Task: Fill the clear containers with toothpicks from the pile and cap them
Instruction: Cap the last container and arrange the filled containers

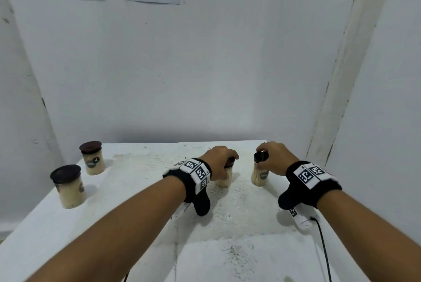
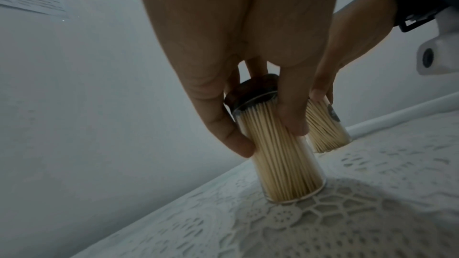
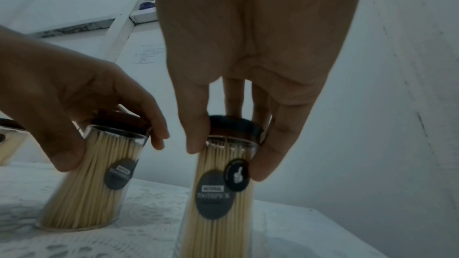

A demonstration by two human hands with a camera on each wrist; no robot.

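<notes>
Two clear containers packed with toothpicks stand upright on the lace cloth near the table's far edge. My left hand (image 1: pixel 222 160) grips the left container (image 1: pixel 224 178) from above, fingers around its dark cap (image 2: pixel 250 90) and upper wall (image 2: pixel 280 156). My right hand (image 1: pixel 272 156) grips the right container (image 1: pixel 259 175) the same way, thumb and fingers round its dark cap (image 3: pixel 234 128) and rim; its grey toothpick label (image 3: pixel 214 195) faces the wrist camera. The left container (image 3: pixel 87 183) shows there too, slightly tilted. No loose toothpick pile is visible.
Two more capped, toothpick-filled containers stand at the table's left side, one farther back (image 1: pixel 93 158) and one nearer (image 1: pixel 68 187). A white lace cloth (image 1: pixel 227 213) covers the table's middle. White walls close in behind and on the right; a black cable (image 1: pixel 323 250) runs off the front right.
</notes>
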